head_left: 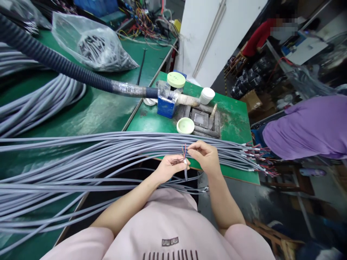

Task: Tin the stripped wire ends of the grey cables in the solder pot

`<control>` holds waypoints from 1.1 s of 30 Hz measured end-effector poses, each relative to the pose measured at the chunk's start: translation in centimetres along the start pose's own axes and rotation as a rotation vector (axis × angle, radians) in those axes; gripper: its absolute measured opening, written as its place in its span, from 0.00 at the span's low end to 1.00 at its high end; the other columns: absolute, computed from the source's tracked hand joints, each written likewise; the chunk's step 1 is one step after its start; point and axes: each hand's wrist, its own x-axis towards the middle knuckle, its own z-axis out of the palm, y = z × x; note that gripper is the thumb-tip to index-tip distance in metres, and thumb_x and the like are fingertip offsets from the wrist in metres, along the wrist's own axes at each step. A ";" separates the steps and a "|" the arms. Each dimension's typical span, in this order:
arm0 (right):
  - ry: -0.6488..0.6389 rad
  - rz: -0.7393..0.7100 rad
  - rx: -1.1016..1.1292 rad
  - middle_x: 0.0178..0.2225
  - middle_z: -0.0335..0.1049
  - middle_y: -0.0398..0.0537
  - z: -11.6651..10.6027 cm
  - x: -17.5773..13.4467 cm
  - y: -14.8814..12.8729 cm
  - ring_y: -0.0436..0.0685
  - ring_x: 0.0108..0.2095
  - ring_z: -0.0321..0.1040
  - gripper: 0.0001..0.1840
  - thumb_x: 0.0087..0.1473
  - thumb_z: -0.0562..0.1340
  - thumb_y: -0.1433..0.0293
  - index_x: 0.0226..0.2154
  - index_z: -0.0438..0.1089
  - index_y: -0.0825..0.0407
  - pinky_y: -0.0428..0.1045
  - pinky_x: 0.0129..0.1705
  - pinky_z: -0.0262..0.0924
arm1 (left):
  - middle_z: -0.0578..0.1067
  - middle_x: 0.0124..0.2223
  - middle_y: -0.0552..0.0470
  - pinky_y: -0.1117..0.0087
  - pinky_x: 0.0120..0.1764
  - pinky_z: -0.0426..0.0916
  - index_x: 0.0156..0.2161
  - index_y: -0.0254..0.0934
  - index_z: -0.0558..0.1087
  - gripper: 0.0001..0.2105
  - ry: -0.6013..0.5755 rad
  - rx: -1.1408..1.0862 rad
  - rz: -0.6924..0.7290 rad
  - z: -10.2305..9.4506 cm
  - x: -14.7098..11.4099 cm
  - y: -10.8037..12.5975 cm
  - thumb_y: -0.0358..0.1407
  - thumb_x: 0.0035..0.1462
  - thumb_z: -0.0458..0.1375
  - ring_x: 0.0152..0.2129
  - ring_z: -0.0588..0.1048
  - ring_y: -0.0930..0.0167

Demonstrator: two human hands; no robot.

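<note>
My left hand (173, 167) is closed round the end of a grey cable (185, 174), gripping it between thumb and fingers. Several thin coloured wires (184, 151), red, orange, dark and blue among them, fan upward out of its stripped end. On their right side my right hand (204, 156) is closed, thumb and forefinger pinched together at a thin wire; the fingers partly hide the wire's tip. Just beyond both hands runs a bundle of grey cables (151, 144) across the green table. Its stripped red and dark wire ends (261, 159) lie at the right edge.
A solder pot (200, 118) with a wooden-handled tool stands behind the hands. Around it are an open pale-green tub (185, 125), a white tub (207, 95) and a blue box (166, 106). A black ribbed hose (89, 77) crosses overhead. A person in purple (309, 126) is at right.
</note>
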 end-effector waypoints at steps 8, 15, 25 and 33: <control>0.041 0.012 -0.014 0.22 0.67 0.41 0.8 0.4 -0.3 0.50 0.25 0.61 0.08 0.48 0.64 0.68 0.21 0.70 0.52 0.47 0.30 0.56 | 0.75 0.27 0.51 0.73 0.35 0.66 0.26 0.32 0.76 0.14 0.035 0.054 0.014 0.7 0.1 0.7 0.42 0.44 0.69 0.25 0.71 0.75; 0.207 0.067 0.551 0.14 0.50 0.36 1.1 0.9 0.4 0.47 0.18 0.50 0.14 0.44 0.62 0.70 0.14 0.58 0.51 0.47 0.26 0.54 | 0.76 0.26 0.51 0.73 0.33 0.67 0.30 0.32 0.78 0.13 0.118 -0.032 -0.015 0.5 0.2 0.1 0.42 0.44 0.70 0.23 0.70 0.76; -0.077 -0.760 -0.621 0.53 0.66 0.50 -0.7 -2.9 2.5 0.61 0.55 0.62 0.19 0.56 0.58 0.75 0.46 0.73 0.40 0.61 0.54 0.60 | 0.75 0.26 0.53 0.78 0.27 0.66 0.31 0.31 0.77 0.16 0.224 -0.432 -0.069 1.0 1.3 1.6 0.41 0.39 0.72 0.21 0.71 0.78; 0.380 -0.841 -0.659 0.49 0.71 0.50 -5.3 1.6 0.6 0.62 0.50 0.68 0.13 0.59 0.58 0.72 0.47 0.70 0.46 0.62 0.51 0.63 | 0.79 0.36 0.48 0.72 0.37 0.71 0.41 0.36 0.77 0.11 -0.052 -0.055 0.132 2.2 -1.5 3.5 0.36 0.51 0.65 0.32 0.77 0.71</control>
